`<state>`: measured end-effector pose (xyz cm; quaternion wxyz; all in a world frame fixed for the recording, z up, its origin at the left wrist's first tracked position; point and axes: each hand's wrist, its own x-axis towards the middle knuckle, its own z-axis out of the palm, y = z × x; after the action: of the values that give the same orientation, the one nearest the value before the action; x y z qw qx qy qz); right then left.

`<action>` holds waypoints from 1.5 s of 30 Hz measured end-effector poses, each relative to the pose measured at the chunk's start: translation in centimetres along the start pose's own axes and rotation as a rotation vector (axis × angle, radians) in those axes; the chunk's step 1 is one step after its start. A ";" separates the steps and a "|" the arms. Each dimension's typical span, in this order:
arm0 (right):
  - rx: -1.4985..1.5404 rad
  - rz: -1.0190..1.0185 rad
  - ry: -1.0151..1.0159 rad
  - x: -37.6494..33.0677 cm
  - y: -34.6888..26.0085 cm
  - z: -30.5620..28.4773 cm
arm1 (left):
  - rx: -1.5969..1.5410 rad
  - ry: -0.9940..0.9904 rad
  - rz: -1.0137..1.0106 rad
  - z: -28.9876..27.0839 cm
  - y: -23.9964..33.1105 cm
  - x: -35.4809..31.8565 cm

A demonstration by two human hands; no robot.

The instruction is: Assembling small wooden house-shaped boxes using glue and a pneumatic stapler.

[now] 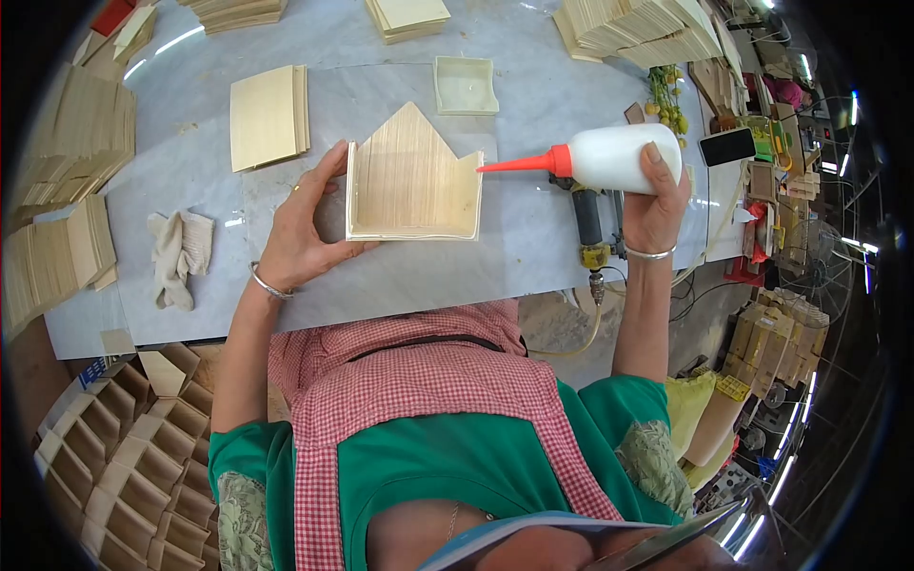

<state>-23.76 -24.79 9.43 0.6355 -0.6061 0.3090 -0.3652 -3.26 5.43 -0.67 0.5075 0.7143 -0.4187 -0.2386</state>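
Currently my left hand pinches the house-shaped wooden panel by its left edge, over the grey table; bare table in front of it. One panel, peak pointing away from me. My right hand is wrapped around one white glue bottle, long axis horizontal, orange nozzle pointing left at the panel's right edge.

White glue btl w/ orange nozzle
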 end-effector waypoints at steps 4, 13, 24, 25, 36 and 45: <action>0.098 0.029 -0.014 -0.6 1.2 -1.2 | 0.015 -0.006 -0.042 -1.3 1.2 -1.1; 0.416 0.201 -0.041 -1.8 0.9 -1.4 | 1.069 0.353 0.074 -9.3 -0.6 -9.0; 0.450 0.250 -0.246 -8.2 0.4 12.4 | -0.847 0.816 -0.336 -9.8 3.3 -10.8; 0.413 0.233 -0.287 -9.0 0.0 13.5 | -0.865 0.802 -0.360 -8.7 4.3 -10.7; 0.290 0.119 -0.342 -13.3 0.0 17.5 | 0.125 0.359 -0.023 -7.2 7.7 -12.0; 0.330 0.397 -0.376 -12.0 -1.2 14.5 | 0.723 0.106 0.387 -7.5 11.0 -11.0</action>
<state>-18.24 -6.84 11.10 0.8300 -0.4796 0.2349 -0.1608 -7.30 17.16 11.35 0.2802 0.7658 -0.5756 0.0608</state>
